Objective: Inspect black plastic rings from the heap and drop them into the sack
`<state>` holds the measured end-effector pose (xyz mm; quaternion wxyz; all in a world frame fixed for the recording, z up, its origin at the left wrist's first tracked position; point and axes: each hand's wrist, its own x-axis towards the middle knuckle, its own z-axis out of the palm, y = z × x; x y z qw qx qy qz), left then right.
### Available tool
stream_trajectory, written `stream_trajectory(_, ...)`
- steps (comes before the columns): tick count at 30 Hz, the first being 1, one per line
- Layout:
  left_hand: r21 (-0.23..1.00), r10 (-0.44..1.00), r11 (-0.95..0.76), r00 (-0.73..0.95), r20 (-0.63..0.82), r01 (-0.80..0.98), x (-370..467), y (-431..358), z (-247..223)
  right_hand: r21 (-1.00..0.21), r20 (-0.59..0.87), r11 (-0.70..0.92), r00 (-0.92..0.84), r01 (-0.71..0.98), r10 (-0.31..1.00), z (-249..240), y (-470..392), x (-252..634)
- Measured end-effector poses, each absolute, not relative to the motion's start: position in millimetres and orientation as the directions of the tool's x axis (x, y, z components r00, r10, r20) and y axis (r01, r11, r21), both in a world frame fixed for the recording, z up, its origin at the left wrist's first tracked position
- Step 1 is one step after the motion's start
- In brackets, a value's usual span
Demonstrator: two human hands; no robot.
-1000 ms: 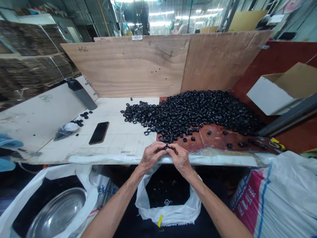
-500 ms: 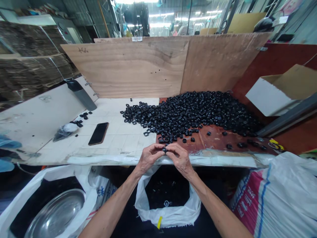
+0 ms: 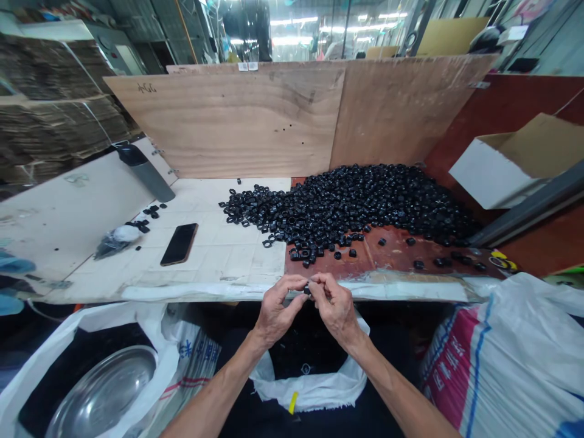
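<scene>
My left hand (image 3: 279, 309) and my right hand (image 3: 335, 307) meet at the front edge of the table, fingertips pinched together. Between them is a small black plastic ring (image 3: 307, 291), mostly covered by the fingers. Just beyond lies a big heap of similar black rings (image 3: 356, 201), with a few loose ones near the edge. Below my hands an open white woven sack (image 3: 314, 392) gapes, its dark inside holding black pieces that are hard to make out.
A phone (image 3: 179, 244) and a bagged bundle (image 3: 117, 239) lie on the left of the table. A plywood board (image 3: 228, 125) walls the back. An open carton (image 3: 497, 167) hangs at right. Sacks stand either side, the left with a metal basin (image 3: 107, 389).
Both hands have drawn back and down, from over the table's front to above the sack, still pinching the black ring. The view has shifted slightly.
</scene>
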<state>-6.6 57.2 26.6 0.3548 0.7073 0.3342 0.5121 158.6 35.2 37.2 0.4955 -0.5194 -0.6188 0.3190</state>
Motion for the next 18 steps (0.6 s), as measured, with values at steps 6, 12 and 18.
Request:
stream_trajectory(6, 0.932, 0.901, -0.361, 0.271, 0.339, 0.034, -8, 47, 26, -0.815, 0.355, 0.348, -0.074, 0.463, 0.932, 41, 27, 168)
stream_trajectory(12, 0.957, 0.921, -0.287, 0.264, 0.285, -0.031, -3, 40, 22, -0.786, 0.384, 0.367, -0.074, 0.497, 0.920, 37, 22, 171)
stream_trajectory(18, 0.981, 0.950, -0.184, 0.246, 0.195, -0.066, -1, 37, 17, -0.795, 0.409, 0.396, -0.075, 0.460, 0.909, 37, 19, 172)
